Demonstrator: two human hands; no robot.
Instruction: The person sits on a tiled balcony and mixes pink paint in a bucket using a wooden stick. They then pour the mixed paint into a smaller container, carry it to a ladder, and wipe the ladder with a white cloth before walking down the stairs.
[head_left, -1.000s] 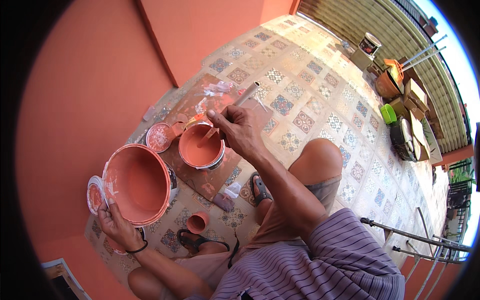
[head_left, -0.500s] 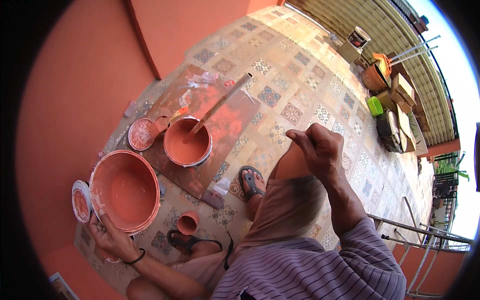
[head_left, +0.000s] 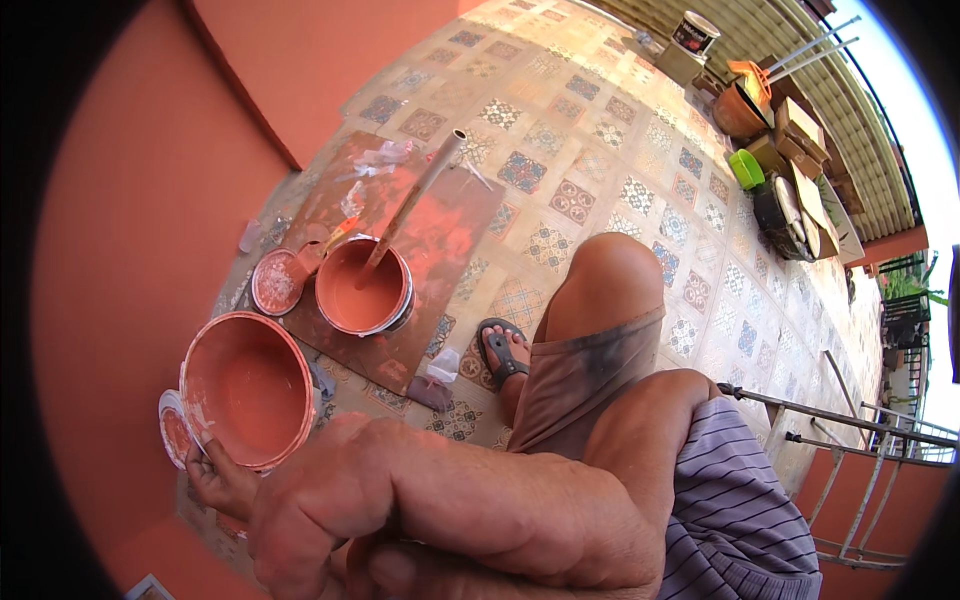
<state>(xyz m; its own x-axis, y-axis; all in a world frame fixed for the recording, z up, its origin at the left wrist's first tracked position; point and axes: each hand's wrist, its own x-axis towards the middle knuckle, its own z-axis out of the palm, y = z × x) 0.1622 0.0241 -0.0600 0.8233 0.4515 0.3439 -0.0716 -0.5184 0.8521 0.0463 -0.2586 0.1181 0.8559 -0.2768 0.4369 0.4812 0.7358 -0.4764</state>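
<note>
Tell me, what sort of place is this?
Probably a patio or yard outside a home: there are patterned floor tiles, a ribbed fence and bright open sky beyond.

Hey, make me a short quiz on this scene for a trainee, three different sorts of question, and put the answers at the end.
1. True or false: the pipe stands at a slant in the smaller bucket.
2. Which thing does the person's left hand grip?
3. Pick one. The tub beside the cardboard boxes is: A) blue, B) bright green, C) white.

Key:
1. True.
2. The large bucket, at its rim.
3. B.
</note>
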